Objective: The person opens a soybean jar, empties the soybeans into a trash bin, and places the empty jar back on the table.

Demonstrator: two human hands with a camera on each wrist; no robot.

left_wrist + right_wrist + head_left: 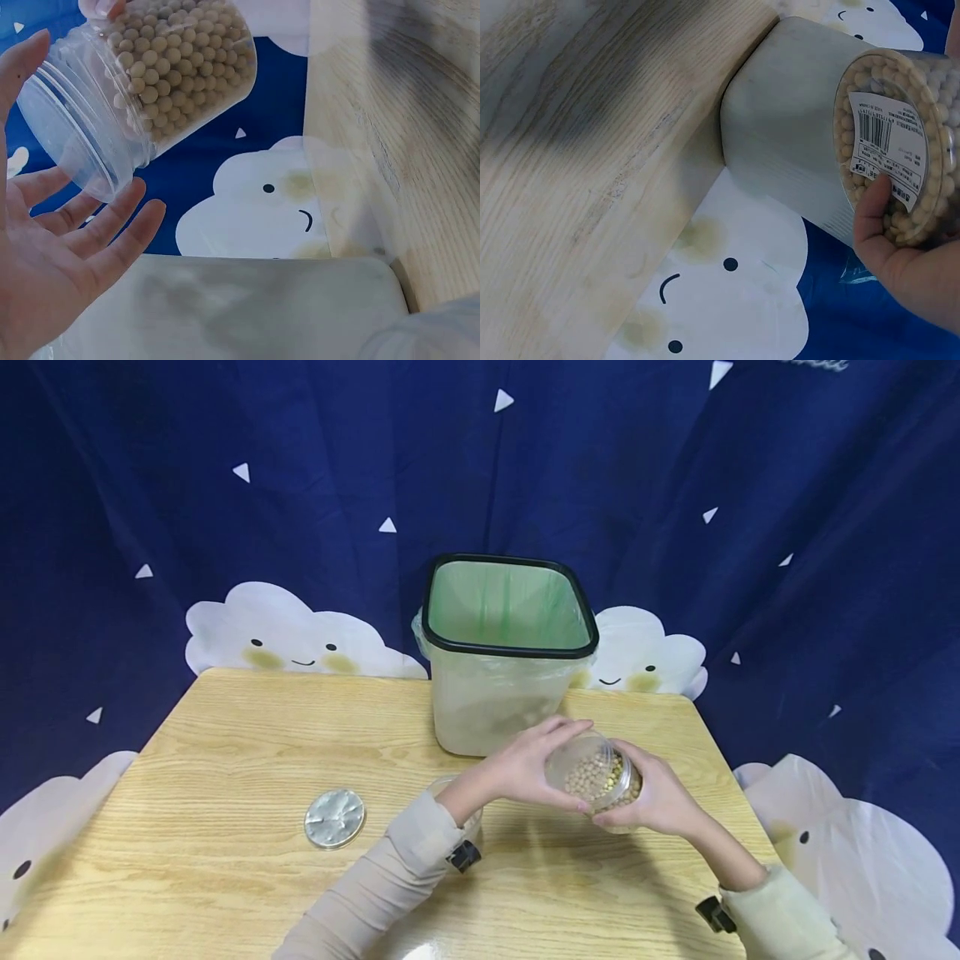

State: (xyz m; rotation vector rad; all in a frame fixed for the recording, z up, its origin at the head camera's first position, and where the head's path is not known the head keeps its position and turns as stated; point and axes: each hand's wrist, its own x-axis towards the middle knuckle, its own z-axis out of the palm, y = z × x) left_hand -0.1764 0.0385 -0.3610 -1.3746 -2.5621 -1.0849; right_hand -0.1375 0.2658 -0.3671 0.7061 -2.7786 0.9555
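In the head view a clear plastic jar (632, 787) of small round beige pellets is tilted above the table, its mouth toward the left. My right hand (660, 795) grips it near the base; the right wrist view shows a finger over the barcode label (889, 142) on its bottom. My left hand (528, 767) holds a clear plastic lid (71, 124) at the jar's mouth, thumb on one side and fingers spread along the other. Some yellowish pellets show near the mouth.
A bin (487, 697) with a black rim and a greenish liner stands at the table's back edge. A silver foil disc (334, 818) lies on the wooden table (247, 760) at left. Another clear container (474, 827) is partly hidden behind my left forearm.
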